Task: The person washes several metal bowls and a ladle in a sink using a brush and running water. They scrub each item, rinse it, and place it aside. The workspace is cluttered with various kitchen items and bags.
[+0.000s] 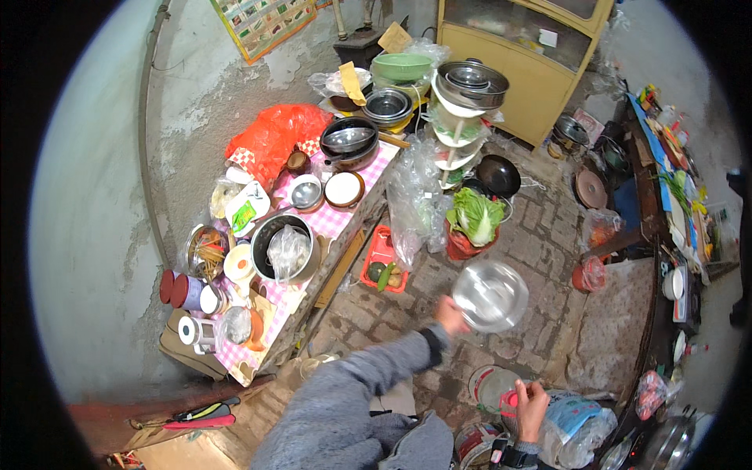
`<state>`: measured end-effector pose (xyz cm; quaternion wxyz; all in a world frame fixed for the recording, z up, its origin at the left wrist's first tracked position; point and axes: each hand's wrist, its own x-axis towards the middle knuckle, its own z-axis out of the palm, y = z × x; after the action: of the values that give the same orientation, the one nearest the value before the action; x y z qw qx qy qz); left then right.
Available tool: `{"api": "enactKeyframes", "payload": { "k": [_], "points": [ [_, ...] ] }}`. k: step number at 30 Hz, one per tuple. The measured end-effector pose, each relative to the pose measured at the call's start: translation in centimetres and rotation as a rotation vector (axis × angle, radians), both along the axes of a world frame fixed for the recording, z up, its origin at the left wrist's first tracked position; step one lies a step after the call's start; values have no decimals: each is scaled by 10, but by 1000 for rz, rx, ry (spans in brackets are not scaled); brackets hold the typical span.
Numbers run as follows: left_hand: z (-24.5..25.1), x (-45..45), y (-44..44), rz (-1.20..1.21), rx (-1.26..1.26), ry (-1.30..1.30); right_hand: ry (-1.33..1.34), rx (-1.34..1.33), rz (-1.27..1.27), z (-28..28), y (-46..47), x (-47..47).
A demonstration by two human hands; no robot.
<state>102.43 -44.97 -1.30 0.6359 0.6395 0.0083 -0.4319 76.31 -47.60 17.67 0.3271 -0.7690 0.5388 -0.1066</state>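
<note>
A shiny, round metal basin (490,296) is held out over the brick floor. My left hand (452,317) is shut on its near left rim, and motion blurs the basin slightly. My right hand (531,411), with a dark band at the wrist, is raised at the lower right, fingers bent. A small pinkish-red plastic item (509,402) shows right beside its fingers; whether they grip it I cannot tell. Behind that stands a clear plastic container (489,385). Beyond the basin, a leafy cabbage (477,216) rests in a red bag (464,242).
To the left, a table with a pink checked cloth (329,222) carries a deep pot (285,249), bowls and jars. A red tray (382,249) of vegetables lies on the floor. A tiered rack (455,138) stands ahead, and a crowded counter (652,158) runs along the right.
</note>
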Motion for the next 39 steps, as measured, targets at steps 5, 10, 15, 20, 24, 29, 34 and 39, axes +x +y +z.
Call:
{"api": "enactKeyframes", "payload": {
  "k": [5,10,15,20,24,29,34,39],
  "points": [
    [-14,231,45,570,75,-252,187,-16,-10,-37,-4,12],
    [-16,345,46,683,-11,-211,302,70,13,-51,-7,3],
    [4,437,-21,840,-385,-111,200,228,-109,-44,-19,11],
    [22,532,-54,963,-324,-120,438,250,-89,-43,-29,1],
    [25,560,-52,922,-356,-54,303,195,-62,-48,-27,-14],
    [-2,578,-48,827,-502,54,526,192,-194,-57,-16,-30],
    [-60,564,-46,492,-382,65,385,139,-282,-77,2,-52],
    [-82,447,-73,173,-263,203,332,216,-452,-95,29,-78]
  ]
}}
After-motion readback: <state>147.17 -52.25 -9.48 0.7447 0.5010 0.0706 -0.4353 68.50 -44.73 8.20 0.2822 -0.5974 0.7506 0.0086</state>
